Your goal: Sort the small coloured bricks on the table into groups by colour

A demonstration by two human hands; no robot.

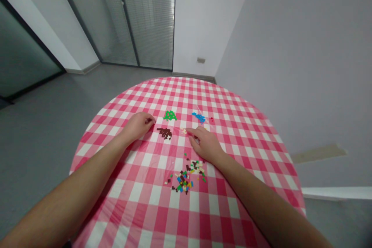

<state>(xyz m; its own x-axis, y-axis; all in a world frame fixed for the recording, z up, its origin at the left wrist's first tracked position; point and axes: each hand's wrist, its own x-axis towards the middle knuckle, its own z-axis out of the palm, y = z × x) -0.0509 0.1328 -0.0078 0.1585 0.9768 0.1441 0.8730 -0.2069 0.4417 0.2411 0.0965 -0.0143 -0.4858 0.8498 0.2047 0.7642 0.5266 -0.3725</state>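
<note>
My left hand (139, 124) rests on the red-and-white checked tablecloth (244, 151), fingers curled together in a pinch, just left of a small brown pile (165, 133) of tiny bricks. What it pinches is too small to make out. My right hand (205, 143) lies on the cloth with its forefinger stretched toward a few pale pieces (183, 130). A green pile (170, 115) and a blue pile (199, 116) lie farther back. A mixed heap of coloured bricks (187, 176) sits below my right hand.
The round table (136, 224) stands near a grey wall on the right. A couple of red pieces (212, 119) lie beside the blue pile. Grey floor and glass doors with blinds (139, 15) are behind.
</note>
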